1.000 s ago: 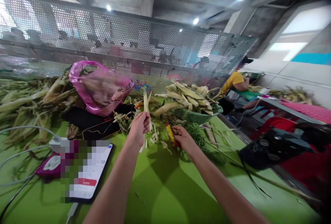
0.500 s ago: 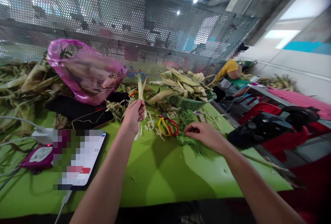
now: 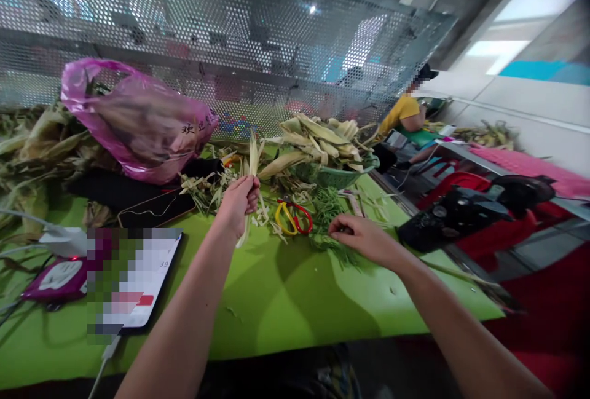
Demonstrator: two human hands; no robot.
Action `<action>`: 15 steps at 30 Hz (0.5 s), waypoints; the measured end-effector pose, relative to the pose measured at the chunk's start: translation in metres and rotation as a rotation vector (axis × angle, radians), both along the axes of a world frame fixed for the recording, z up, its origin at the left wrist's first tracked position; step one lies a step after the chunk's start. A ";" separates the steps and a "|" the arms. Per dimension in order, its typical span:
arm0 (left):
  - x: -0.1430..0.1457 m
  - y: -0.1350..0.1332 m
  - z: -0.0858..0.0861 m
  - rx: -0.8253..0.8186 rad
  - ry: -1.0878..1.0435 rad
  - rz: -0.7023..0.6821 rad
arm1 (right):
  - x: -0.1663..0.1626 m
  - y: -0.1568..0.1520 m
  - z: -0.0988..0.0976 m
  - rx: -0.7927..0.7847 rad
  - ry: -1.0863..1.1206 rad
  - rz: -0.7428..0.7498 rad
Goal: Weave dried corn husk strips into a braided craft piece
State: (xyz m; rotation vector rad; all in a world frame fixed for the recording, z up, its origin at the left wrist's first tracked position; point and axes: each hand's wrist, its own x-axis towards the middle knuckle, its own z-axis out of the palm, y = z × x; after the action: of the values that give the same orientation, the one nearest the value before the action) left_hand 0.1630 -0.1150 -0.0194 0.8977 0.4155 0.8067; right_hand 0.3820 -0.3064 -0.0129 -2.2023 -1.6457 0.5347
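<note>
My left hand (image 3: 238,201) is closed round a pale strip of corn husk (image 3: 252,159) that stands upright above the green table (image 3: 286,300). My right hand (image 3: 357,236) rests on a bunch of thin green strands (image 3: 328,205), its fingers pinched together on them. Scissors with yellow and red handles (image 3: 294,216) lie flat on the table between the two hands.
A green basket (image 3: 336,174) piled with husks stands behind the scissors. A pink plastic bag (image 3: 133,119) and loose husks lie at the left, a phone (image 3: 138,285) and cables at the near left. A perforated metal screen runs behind. Another person sits at the far right.
My right hand has let go of the scissors, which now lie on the table, and has moved right onto the green strands. The view has tilted downward.
</note>
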 end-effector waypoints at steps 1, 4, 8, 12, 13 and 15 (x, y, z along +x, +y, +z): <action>0.000 0.000 0.000 0.000 -0.003 0.001 | 0.001 0.000 0.000 0.007 -0.011 0.023; 0.000 0.000 0.000 -0.009 -0.003 0.008 | 0.006 -0.003 0.003 0.041 -0.111 0.065; 0.000 0.001 0.000 -0.018 -0.011 0.013 | 0.013 -0.008 0.008 0.040 -0.211 0.026; 0.000 0.001 0.000 -0.010 -0.016 0.011 | 0.018 -0.014 0.003 -0.106 -0.240 -0.017; 0.000 0.001 0.000 -0.010 -0.014 0.010 | 0.019 -0.014 0.000 -0.138 -0.235 -0.021; 0.000 0.001 0.000 -0.014 -0.008 0.008 | 0.021 -0.015 -0.003 -0.152 -0.203 -0.049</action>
State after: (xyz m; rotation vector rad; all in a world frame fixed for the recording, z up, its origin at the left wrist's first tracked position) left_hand 0.1633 -0.1145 -0.0190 0.8800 0.4168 0.8133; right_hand 0.4032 -0.3218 -0.0158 -2.4725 -1.6945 0.4497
